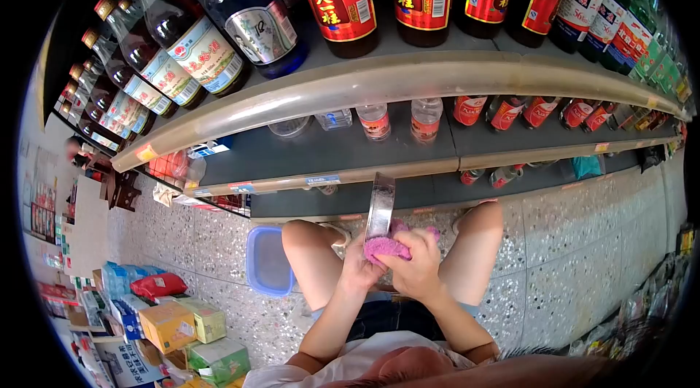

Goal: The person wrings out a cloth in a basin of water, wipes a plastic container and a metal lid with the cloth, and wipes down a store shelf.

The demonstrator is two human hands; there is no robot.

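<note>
In front of my body, my left hand (357, 269) is closed around the lower end of a clear, shiny bottle (380, 207), which points up toward the shelves. Its exact shape is hard to make out, since the near end is hidden by fingers and cloth. Fingers of my right hand (418, 265) pinch a fluffy pink cloth (388, 248) and press it against the bottle's near end. Both hands are close together between my bent knees.
Tall liquor bottles (341, 1) line the top shelf. Smaller bottles (374, 123) stand on the middle shelf (277, 158), others below. A blue plastic basin (270, 260) is on the speckled floor beside my left knee. Cardboard boxes (168, 326) are piled at lower left.
</note>
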